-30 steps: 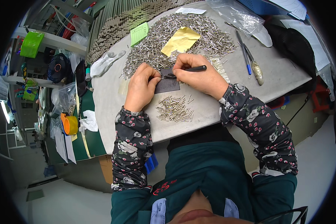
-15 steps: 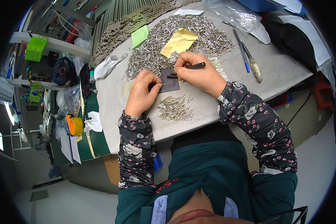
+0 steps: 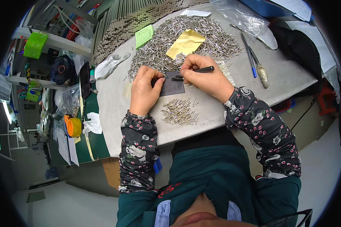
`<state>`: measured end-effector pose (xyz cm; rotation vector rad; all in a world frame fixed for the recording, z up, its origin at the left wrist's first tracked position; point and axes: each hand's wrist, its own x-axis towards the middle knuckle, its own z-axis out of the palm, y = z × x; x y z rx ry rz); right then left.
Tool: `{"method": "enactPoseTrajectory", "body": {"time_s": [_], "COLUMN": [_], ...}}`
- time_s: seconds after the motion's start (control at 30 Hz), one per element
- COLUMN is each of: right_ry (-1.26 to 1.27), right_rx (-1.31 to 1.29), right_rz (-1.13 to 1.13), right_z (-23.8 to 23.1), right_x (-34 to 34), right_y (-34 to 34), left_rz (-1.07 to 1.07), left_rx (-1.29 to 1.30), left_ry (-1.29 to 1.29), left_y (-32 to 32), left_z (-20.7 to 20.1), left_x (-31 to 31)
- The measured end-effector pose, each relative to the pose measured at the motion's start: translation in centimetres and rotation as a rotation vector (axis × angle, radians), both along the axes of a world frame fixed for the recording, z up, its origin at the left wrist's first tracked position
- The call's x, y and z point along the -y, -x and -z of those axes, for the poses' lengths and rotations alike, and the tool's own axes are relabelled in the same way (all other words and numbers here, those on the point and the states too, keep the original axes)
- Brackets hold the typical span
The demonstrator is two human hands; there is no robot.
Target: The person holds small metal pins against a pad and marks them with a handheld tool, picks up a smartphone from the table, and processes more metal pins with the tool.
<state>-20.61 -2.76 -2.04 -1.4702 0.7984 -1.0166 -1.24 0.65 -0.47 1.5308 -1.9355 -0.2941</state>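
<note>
My right hand (image 3: 206,77) is closed round a slim black pen-like tool (image 3: 205,69); its dark tip is over a small dark grey square pad (image 3: 172,87), and I cannot make out the tip's kind. At the pad's left edge, my left hand (image 3: 144,89) has thumb and forefinger pinched on a small metal pin (image 3: 164,76), mostly hidden by the fingers. Beyond both hands spreads a large heap of silvery metal pins (image 3: 155,49), with a crumpled yellow paper (image 3: 185,43) on it. A smaller pile of pins (image 3: 179,112) lies nearer to me.
The grey table (image 3: 276,89) also bears a white glove (image 3: 111,66), a green note (image 3: 144,36), a blue pen (image 3: 249,56), a pair of pliers (image 3: 262,75) and a clear plastic bag (image 3: 242,17). Long grey rods (image 3: 129,22) are stacked at the far left. An orange tape roll (image 3: 73,126) stands left.
My left fingertips have moved a little away from me, from beside the pad's near part to its far-left edge. My right hand keeps its grip on the black tool. The view has shifted slightly.
</note>
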Motion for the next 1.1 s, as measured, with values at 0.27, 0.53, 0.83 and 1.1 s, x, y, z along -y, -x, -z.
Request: {"method": "enactPoseTrajectory", "body": {"time_s": [0.27, 0.53, 0.83, 1.1], "right_ry": [0.048, 0.081, 0.078, 0.074], "right_rx": [-0.037, -0.036, -0.040, -0.039], "right_rz": [-0.007, -0.025, -0.023, -0.028], "right_z": [0.2, -0.1, -0.1, -0.2], "right_x": [0.2, 0.1, 0.4, 0.6], "right_y": [-0.2, -0.4, -1.1, -1.8], "left_rz": [0.113, 0.116, 0.112, 0.118], "left_rx": [0.010, 0.005, 0.010, 0.002], "left_ry": [-0.090, -0.092, -0.101, -0.093], "left_y": [-0.7, -1.1, -1.7, -2.4], "left_z": [-0.4, -0.1, 0.0, -0.1], "left_x": [0.0, 0.4, 0.7, 1.0]}}
